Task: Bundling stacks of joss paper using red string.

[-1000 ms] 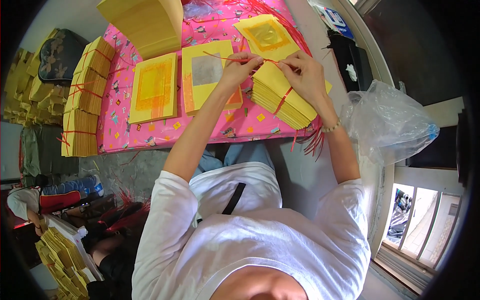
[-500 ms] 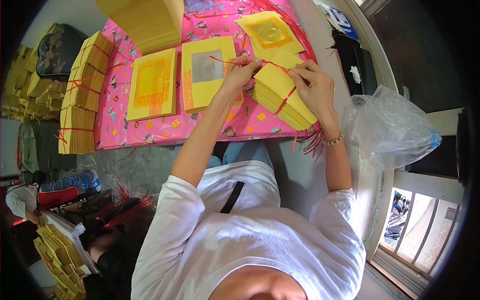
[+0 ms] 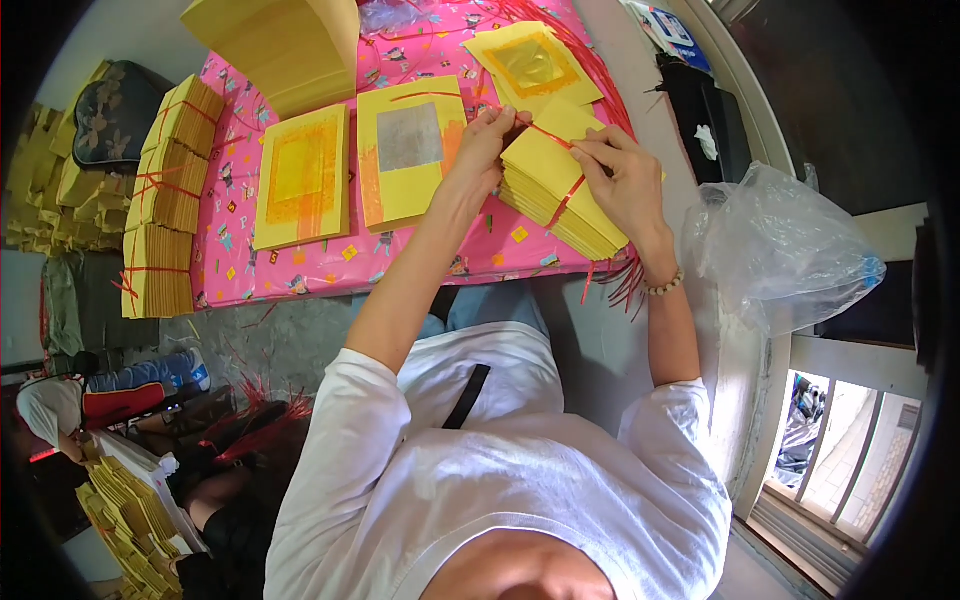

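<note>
A thick bundle of folded yellow paper (image 3: 545,175) lies tilted at the right front of the table, between my hands. Red plastic string (image 3: 548,134) crosses its top and also runs down its near face. My left hand (image 3: 488,142) pinches the string at the bundle's upper left corner, and a loose end trails off to the left. On the right side, the fingers of my right hand (image 3: 620,175) are closed on the same string, close against the paper. Left of the bundle lies a stack of yellow paper (image 3: 405,195) with a silver square and orange print.
Another printed yellow stack (image 3: 300,180) and a yellow sheet (image 3: 530,60) lie on the pink patterned tablecloth (image 3: 380,258). Tied bundles (image 3: 165,190) line the left edge. Long red strings (image 3: 600,75) hang along the right side. A clear plastic bag (image 3: 790,250) sits at right; another person (image 3: 50,410) is at lower left.
Both hands have shifted slightly left. My left hand has come down closer to the bundle's corner. The view has moved a little.
</note>
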### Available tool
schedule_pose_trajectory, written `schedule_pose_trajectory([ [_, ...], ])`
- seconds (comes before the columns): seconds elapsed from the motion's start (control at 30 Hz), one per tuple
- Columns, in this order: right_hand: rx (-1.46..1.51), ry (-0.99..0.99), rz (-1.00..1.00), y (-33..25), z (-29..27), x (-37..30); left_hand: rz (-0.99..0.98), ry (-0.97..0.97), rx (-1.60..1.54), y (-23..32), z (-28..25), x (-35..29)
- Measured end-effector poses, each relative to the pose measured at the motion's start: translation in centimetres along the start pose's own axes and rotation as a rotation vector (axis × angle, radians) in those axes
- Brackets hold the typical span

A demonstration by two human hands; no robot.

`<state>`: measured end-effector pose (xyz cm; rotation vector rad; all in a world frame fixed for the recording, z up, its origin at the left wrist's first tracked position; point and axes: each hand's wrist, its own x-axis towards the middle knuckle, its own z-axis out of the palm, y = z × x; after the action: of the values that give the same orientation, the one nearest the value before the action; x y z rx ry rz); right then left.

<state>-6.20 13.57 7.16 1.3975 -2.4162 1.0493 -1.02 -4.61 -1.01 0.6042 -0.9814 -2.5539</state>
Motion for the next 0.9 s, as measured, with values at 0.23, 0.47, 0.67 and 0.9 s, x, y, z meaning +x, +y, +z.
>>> schedule_pose_trajectory([
  [0.23, 0.077, 0.033, 0.038, 0.8, 0.2, -0.1, 0.005, 0.035, 0.024, 0.5, 0.4, -0.2],
  [0.47, 0.092, 0.05, 0.03, 1.1, 0.0, 0.0, 0.172, -0.156, -0.025, 1.2, 0.9, -0.5],
  [0.67, 0.075, 0.012, 0.027, 0.7, -0.3, 0.9, 0.345, -0.472, 0.582, 4.5, 1.1, 0.7],
  [0.9, -0.162, 0.116, -0.289, 0.1, 0.7, 2.8, 0.312, -0.633, 0.852, 5.8, 2.3, 0.8],
])
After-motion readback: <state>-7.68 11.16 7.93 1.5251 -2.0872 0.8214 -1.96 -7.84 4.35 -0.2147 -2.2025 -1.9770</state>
